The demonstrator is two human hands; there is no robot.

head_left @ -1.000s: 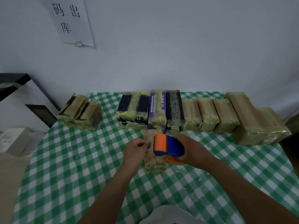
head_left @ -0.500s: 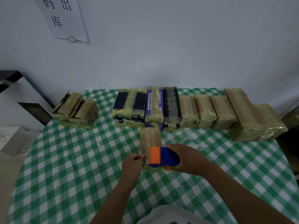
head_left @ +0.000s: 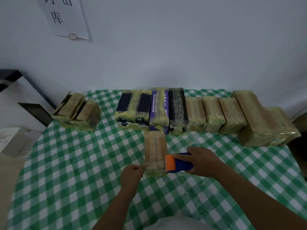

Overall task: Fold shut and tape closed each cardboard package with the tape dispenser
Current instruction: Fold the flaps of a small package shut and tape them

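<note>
A narrow tan cardboard package point(head_left: 154, 151) lies lengthwise on the green checked table, its top covered in clear tape. My right hand point(head_left: 201, 162) grips the blue and orange tape dispenser point(head_left: 178, 163) at the package's near right edge. My left hand point(head_left: 132, 177) is curled at the package's near left corner and pinches a clear strip of tape there. A row of several taped packages point(head_left: 196, 114) lines the back of the table.
Two rough brown packages point(head_left: 77, 112) sit apart at the back left. A long tan box point(head_left: 259, 120) ends the row at the right. A paper sign point(head_left: 64, 17) hangs on the wall. The checked tablecloth point(head_left: 74, 171) spreads on both sides of my arms.
The dispenser has travelled from the package's far end toward me along its top, then off to its right side. My left hand shifted nearer, staying at the near left corner.
</note>
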